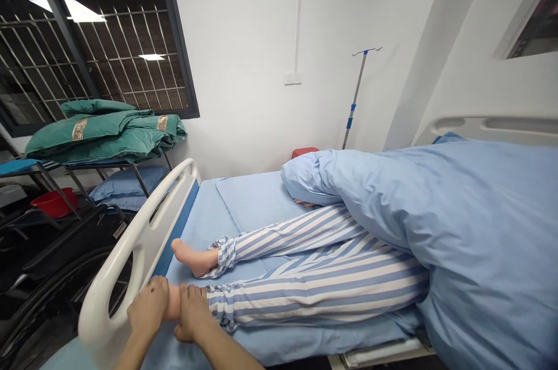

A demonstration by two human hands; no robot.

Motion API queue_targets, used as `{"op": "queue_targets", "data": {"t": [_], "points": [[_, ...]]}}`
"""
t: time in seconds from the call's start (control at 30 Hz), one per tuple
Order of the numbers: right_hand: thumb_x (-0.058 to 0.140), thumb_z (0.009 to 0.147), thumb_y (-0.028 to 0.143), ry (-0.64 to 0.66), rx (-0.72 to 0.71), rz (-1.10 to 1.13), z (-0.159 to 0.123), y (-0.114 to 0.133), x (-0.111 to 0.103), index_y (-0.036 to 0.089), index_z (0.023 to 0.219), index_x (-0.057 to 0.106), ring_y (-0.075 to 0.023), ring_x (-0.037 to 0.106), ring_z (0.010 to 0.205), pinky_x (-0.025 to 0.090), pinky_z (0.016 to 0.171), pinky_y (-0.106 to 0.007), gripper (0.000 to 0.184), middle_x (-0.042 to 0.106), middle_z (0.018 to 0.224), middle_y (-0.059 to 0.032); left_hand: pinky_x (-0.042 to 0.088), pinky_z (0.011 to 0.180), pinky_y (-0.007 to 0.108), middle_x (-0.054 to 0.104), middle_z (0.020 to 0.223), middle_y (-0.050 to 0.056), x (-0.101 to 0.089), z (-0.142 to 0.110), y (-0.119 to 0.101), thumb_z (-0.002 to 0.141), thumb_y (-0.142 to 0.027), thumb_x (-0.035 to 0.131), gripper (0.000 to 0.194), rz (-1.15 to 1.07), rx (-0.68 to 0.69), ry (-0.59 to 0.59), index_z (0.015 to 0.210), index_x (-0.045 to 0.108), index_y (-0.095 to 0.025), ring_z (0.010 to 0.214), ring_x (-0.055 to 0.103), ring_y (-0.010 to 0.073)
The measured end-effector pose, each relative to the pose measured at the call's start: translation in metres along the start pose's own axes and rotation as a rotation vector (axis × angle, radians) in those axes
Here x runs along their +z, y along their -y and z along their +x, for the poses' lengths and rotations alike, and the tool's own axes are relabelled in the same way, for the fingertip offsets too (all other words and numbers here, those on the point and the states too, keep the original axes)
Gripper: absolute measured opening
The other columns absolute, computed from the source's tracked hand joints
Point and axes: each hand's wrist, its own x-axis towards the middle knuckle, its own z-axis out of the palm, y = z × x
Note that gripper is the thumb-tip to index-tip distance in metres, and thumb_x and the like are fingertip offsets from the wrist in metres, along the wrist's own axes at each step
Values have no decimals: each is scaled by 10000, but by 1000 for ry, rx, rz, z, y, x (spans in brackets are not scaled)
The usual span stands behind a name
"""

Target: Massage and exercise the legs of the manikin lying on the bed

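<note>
A person lies on a hospital bed in blue-and-white striped pyjama trousers [318, 294], with a pale blue duvet [457, 230] covering the upper body. My left hand [148, 306] and my right hand [192, 312] hold a bare foot [173, 303] from either side, gripping around the ankle and foot. The foot sits at the end of the nearer leg, and much of it is hidden by my fingers. The other bare foot [194, 258] rests on the blue bed sheet [248, 201], slightly farther away and untouched. Fingers of the lying person [303, 203] show at the duvet's edge.
A white plastic bed end panel [135, 259] stands just left of my hands. Beyond it are a black wheelchair [56, 277], a red basin [54, 201], and green folded quilts [104, 131] on a metal rack. An IV pole [357, 96] stands by the wall.
</note>
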Motion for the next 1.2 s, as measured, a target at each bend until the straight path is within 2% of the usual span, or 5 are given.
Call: {"op": "queue_targets", "data": {"t": [0.23,0.47,0.6,0.87,1.2], "points": [[652,501,308,-25,-49,35,0,-6,6,101,1294,280,-312,487,977,371,875,-486,900,501,1112,-172,449,688,397,649,847,197,-16,20,-8,826,-175,269,403,232,262,110,874,660,-91,822,625,284],[629,512,339,-17,-80,32,0,-9,5,86,1303,268,-316,480,974,354,910,-507,906,490,1137,-171,450,731,422,658,812,228,-15,38,-25,769,-143,368,346,308,447,263,797,705,-70,805,623,294],[625,518,352,-32,-62,7,2,-8,6,81,1295,283,-310,484,953,370,895,-500,891,493,1129,-166,440,732,448,664,855,202,-8,42,-19,787,-154,297,412,298,527,225,854,698,-86,830,611,316],[628,515,348,-80,-38,18,0,-6,7,86,1299,269,-308,481,960,364,885,-511,902,487,1124,-183,444,716,406,650,884,174,1,50,-14,810,-267,272,406,177,288,159,879,638,-104,826,618,292],[601,551,329,-82,-23,-20,0,-4,7,101,1333,211,-307,477,982,368,886,-500,904,484,1139,-175,451,635,376,657,851,130,7,63,7,782,-524,224,521,-259,-81,200,782,637,-207,790,617,301]]}}
